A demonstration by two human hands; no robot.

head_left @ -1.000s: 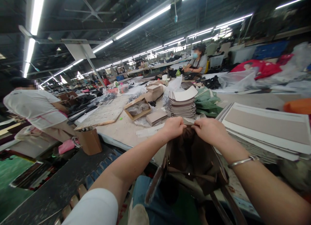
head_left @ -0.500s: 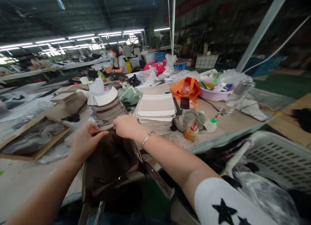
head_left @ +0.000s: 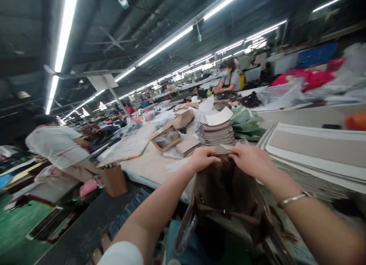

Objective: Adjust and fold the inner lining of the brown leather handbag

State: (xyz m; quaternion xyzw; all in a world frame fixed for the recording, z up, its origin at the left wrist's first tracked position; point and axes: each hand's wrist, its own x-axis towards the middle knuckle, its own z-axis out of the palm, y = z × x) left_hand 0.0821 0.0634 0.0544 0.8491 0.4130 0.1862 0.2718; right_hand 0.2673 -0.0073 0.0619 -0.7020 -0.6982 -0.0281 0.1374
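Note:
A brown handbag hangs at the table's near edge with its mouth toward me, its dark inside showing and its straps dangling below. Pinching the far rim from the left is my left hand, thumb and fingers closed on the edge. My right hand, a bangle on its wrist, grips the same rim a little to the right. A flat greyish edge piece shows between the two hands; whether it belongs to the rim I cannot tell. Just beyond stands a stack of curved-edge panels.
At right lies a stack of rectangular panels. Green fabric and a shallow box of clear plastic are on the table. One person sits across it; another person bends at far left beside a carton.
My view has swung left and tilted, bringing in the aisle and a second person. Both hands still grip the bag's rim; the orange bag has mostly left the view at right.

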